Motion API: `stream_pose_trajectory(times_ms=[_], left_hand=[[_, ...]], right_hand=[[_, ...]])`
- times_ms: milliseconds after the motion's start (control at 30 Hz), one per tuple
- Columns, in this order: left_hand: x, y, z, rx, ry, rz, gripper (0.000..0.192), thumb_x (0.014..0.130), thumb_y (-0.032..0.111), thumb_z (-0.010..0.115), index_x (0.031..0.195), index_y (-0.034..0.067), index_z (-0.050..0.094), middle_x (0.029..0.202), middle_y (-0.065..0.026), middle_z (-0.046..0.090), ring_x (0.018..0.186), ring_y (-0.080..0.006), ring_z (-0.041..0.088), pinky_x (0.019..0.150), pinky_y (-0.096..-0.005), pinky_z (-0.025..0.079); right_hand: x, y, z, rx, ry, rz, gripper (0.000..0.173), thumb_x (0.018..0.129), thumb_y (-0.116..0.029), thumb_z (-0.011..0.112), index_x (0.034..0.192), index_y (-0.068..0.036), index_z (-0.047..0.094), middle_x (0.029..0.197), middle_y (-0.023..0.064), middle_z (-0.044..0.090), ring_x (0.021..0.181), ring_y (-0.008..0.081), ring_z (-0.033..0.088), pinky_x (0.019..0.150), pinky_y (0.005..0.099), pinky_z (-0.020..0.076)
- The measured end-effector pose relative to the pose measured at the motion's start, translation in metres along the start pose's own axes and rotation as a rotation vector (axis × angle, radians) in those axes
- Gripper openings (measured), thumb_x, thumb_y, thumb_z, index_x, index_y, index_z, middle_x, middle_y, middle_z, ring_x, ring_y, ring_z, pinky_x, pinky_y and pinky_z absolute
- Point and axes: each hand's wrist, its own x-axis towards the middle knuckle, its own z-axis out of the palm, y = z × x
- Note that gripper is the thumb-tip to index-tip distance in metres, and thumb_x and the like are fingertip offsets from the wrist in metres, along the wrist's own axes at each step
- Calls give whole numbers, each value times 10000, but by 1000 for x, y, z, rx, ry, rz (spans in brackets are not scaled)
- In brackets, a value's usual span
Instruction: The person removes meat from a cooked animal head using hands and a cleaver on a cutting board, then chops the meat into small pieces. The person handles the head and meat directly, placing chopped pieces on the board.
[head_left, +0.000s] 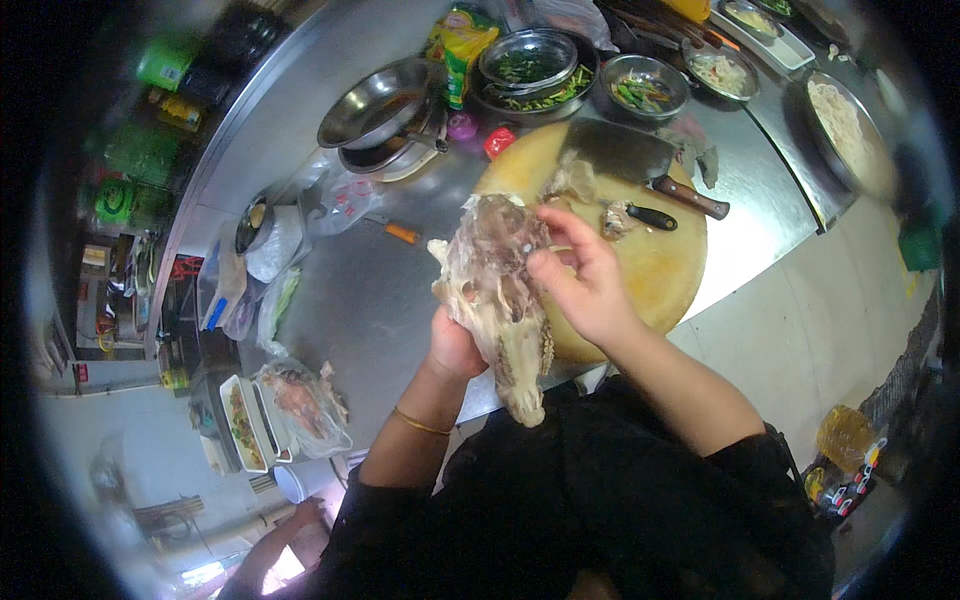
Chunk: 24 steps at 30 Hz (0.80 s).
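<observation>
A long animal skull (502, 315), pale with bits of flesh on it and a row of teeth along one side, is held in front of my body. My left hand (456, 345) grips it from below and the left. At its upper right edge is my right hand (592, 281), thumb and fingers apart, the tips at the surface. Behind lies a round yellow chopping board (660, 277), bearing a cleaver (619, 150) with a wooden handle. A black-handled tool (651, 217), its tip hidden by a scrap (616, 222), and a larger scrap (574, 178) rest there too.
On the steel table (360, 292) are an orange-handled tool (394, 229), stacked pans (379, 105) and bowls of cut vegetables (645, 86). A large noodle bowl (844, 127) is at right. Bagged meat (304, 405) lies lower left; another person's arm (285, 536) shows below.
</observation>
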Motion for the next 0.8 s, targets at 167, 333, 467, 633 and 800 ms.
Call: stream_pose_trajectory(times_ms=[167,333,467,633,800], left_hand=[[2,-4,-7,132,-11,45,576,1037,399,342,1488,42,369,1448,-157,495,1295,-305,525,1084,-474,441],[-9,-3,-23,652,250,84,631,1040,475,321,1512,57,332,1481,-156,460,1319,-316,499,1093,-486,430],[-16,5,-35,703,87,89,661,1031,531,334,1514,80,334,1475,-146,462,1313,-310,503,1078,-488,441],[2,-7,-38,430,169,90,694,1007,561,338,1531,105,325,1501,-131,439,1356,-322,464,1108,-500,410],[29,-13,-38,317,273,27,652,1001,505,381,1522,116,343,1504,-119,443,1367,-319,454,1129,-488,388]], right_hand=[[5,-3,6,349,-3,219,419,965,-120,641,1337,-2,489,1187,80,605,1029,114,601,890,281,506],[7,4,2,374,-33,215,385,945,-57,638,1311,1,534,1151,74,644,887,97,644,789,235,535],[9,19,2,184,-142,136,383,955,-67,591,1332,-36,530,1200,92,643,1070,180,628,929,354,537],[21,43,3,324,-160,298,446,945,-26,537,1386,6,486,1216,84,634,1100,160,605,951,309,502],[33,66,0,-85,-145,195,451,942,-10,521,1393,-7,497,1194,66,645,1085,144,603,932,299,499]])
